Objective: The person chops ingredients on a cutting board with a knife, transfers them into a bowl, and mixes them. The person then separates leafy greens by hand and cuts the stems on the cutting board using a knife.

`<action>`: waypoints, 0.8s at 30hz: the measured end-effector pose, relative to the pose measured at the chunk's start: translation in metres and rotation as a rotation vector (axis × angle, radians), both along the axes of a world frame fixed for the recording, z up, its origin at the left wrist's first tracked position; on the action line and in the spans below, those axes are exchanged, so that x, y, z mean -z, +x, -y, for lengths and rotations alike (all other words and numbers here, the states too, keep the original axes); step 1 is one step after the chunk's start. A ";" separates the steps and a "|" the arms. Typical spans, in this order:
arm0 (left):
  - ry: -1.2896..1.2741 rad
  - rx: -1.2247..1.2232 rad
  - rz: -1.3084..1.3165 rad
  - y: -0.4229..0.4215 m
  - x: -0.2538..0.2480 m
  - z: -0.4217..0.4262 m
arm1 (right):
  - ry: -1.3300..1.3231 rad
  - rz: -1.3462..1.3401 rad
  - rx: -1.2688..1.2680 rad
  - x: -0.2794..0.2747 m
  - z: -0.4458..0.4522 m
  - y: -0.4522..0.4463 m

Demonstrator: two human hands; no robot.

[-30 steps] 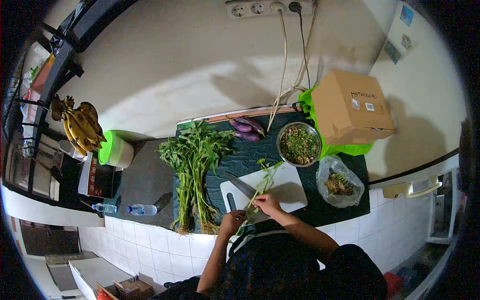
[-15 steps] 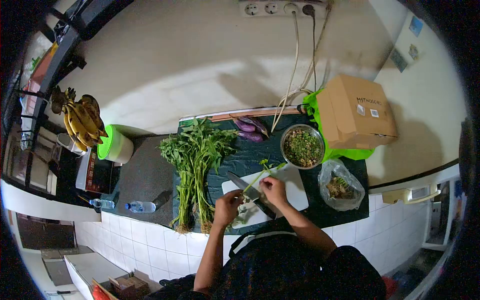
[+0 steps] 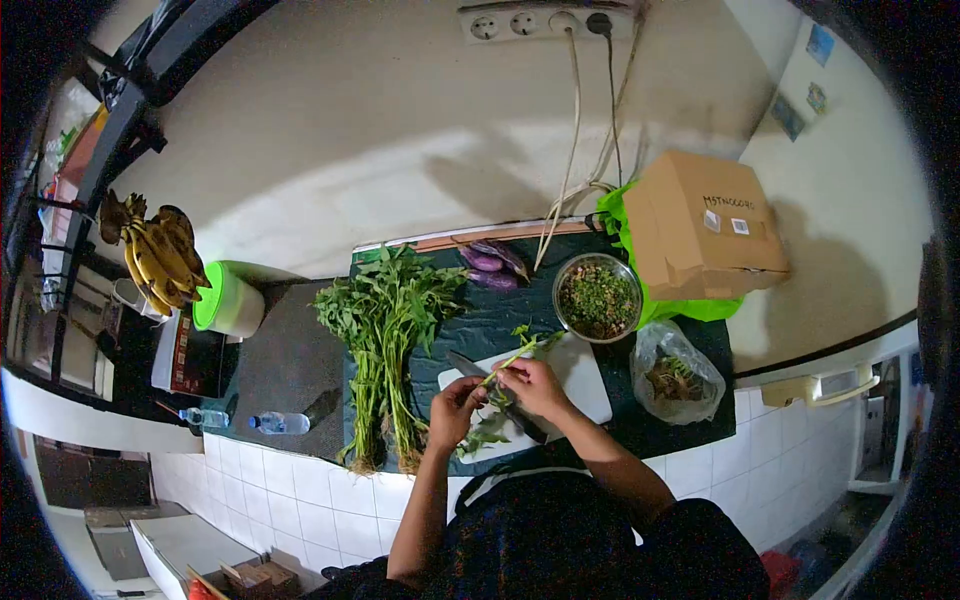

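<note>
Both hands meet above a white cutting board [image 3: 584,388] near the counter's front edge. My left hand [image 3: 456,408] pinches the lower end of a green leafy stem [image 3: 517,357]. Close beside it, my right hand [image 3: 533,388] has its fingers closed on the same stem, whose leafy top points away over the board. A knife [image 3: 524,424] with a dark handle lies across the board beneath the hands, partly hidden by them. Loose leaves [image 3: 484,437] rest on the board's near left part. Left of the board lie bunches of leafy greens [image 3: 385,330] with roots toward me.
Behind the board are purple eggplants [image 3: 490,264] and a metal bowl [image 3: 598,297] of chopped greens. A plastic bag [image 3: 678,372] of trimmings stands at right, below a cardboard box [image 3: 705,225]. At left are a water bottle [image 3: 280,423], a green-lidded container [image 3: 230,302] and hanging bananas [image 3: 160,255].
The right hand left the stem, then came back to it beside the left hand. Both hands moved up off the board's near edge. More loose leaves show on the board.
</note>
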State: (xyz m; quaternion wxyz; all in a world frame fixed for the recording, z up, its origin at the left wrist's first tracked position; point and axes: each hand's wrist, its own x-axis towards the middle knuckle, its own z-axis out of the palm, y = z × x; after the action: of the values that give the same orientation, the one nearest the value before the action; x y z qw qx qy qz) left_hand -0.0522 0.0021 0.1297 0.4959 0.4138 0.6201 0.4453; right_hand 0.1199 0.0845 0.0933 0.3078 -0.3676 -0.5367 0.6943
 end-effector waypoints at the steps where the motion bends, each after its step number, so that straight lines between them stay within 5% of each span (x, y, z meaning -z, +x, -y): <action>1: -0.014 0.030 0.026 -0.001 0.001 0.001 | -0.003 -0.001 0.008 -0.001 0.001 0.003; 17: 0.020 0.242 0.136 -0.012 -0.005 0.025 | 0.133 0.234 0.023 -0.006 0.009 0.025; 24: -0.056 0.114 -0.075 -0.013 -0.018 0.028 | 0.658 0.584 0.189 0.004 0.001 0.021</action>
State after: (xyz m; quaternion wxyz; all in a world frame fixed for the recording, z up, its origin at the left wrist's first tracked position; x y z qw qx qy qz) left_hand -0.0653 -0.0263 0.1482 0.5082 0.4507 0.6261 0.3830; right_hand 0.1407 0.0832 0.0892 0.3060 -0.4783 -0.7574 0.3224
